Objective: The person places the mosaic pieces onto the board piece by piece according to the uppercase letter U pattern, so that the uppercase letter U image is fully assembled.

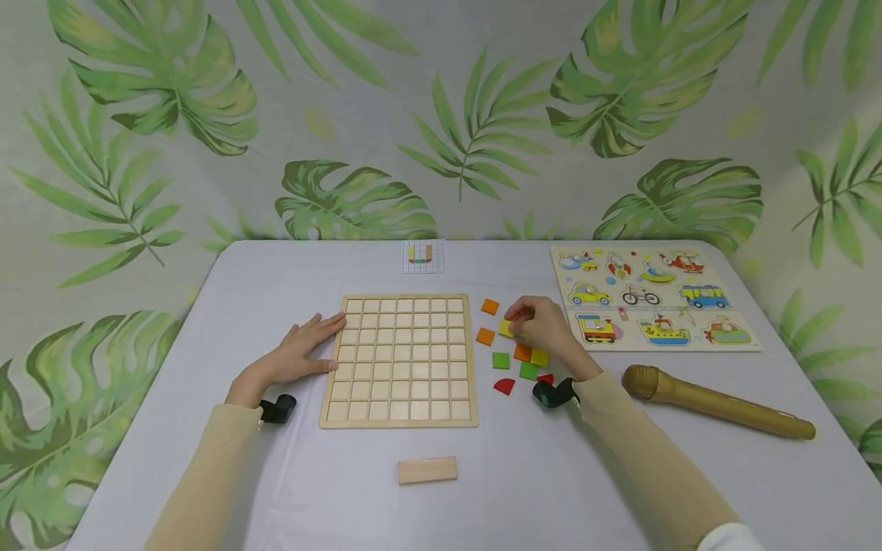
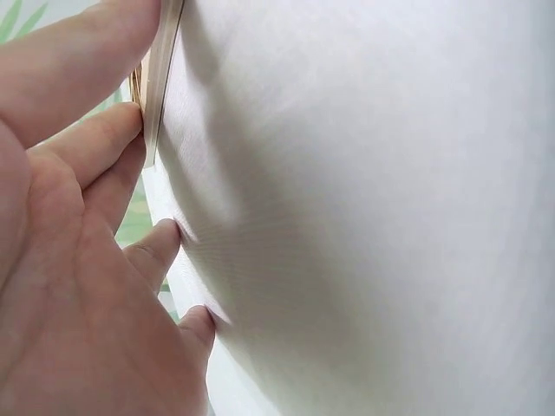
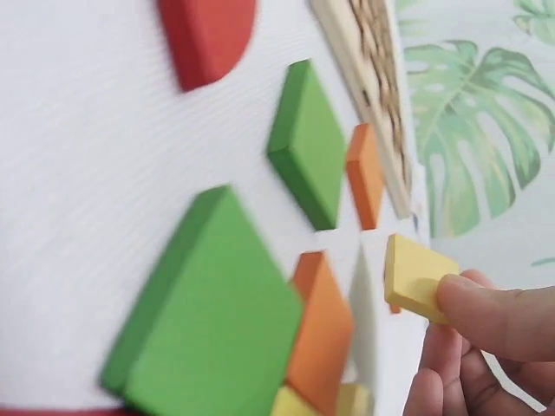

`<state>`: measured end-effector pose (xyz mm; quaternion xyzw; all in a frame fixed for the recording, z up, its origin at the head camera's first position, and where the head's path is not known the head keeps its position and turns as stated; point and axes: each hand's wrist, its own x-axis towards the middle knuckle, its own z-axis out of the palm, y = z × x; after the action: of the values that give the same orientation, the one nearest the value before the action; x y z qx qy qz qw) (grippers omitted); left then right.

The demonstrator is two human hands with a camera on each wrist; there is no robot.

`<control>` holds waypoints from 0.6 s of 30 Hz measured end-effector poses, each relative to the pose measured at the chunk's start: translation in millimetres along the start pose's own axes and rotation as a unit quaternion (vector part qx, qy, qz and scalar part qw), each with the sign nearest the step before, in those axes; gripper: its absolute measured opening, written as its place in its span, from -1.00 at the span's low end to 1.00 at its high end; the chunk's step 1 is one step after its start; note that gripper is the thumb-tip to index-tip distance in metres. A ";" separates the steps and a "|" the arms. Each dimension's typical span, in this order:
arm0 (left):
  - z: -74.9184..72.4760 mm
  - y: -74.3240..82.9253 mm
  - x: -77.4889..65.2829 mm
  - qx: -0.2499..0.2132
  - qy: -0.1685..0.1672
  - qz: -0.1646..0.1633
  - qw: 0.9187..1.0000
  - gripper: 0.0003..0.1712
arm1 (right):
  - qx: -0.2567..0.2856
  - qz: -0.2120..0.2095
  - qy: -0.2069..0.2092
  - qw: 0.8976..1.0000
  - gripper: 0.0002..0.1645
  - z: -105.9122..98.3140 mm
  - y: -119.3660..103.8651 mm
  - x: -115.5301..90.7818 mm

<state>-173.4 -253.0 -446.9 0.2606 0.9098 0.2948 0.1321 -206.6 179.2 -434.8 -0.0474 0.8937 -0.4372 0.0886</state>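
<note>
Because the right hand [image 1: 544, 325] bends over the loose tiles [image 1: 501, 360] beside the grid board [image 1: 402, 371], the yellow tile [image 3: 416, 276] pinched in its fingers is partly covered in the head view; the black wrist camera [image 1: 553, 392] half hides a red piece [image 1: 545, 379]. The left wrist view gives only a sliver of the board, whose left rim the spread left hand [image 1: 301, 350] touches. Fine lines on the small card [image 1: 423, 256] beyond are hard to make out. A picture puzzle [image 1: 630, 337] and a gold microphone [image 1: 717, 402] lie to the right, a wooden block [image 1: 427, 470] nearer. White cloth covers the desk [image 1: 310, 490], with a leaf-print backdrop [image 1: 344, 99] behind.
</note>
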 end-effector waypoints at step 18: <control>-0.9 1.2 0.2 -0.002 -0.013 -0.018 1.000 -0.07 | 0.129 -0.070 -0.105 0.983 -0.82 39.1 -52.7 27.1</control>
<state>-173.4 -252.4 -445.4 0.2476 0.9121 0.2906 0.1496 -224.9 112.3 -419.9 -0.1440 0.8097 -0.5469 0.1567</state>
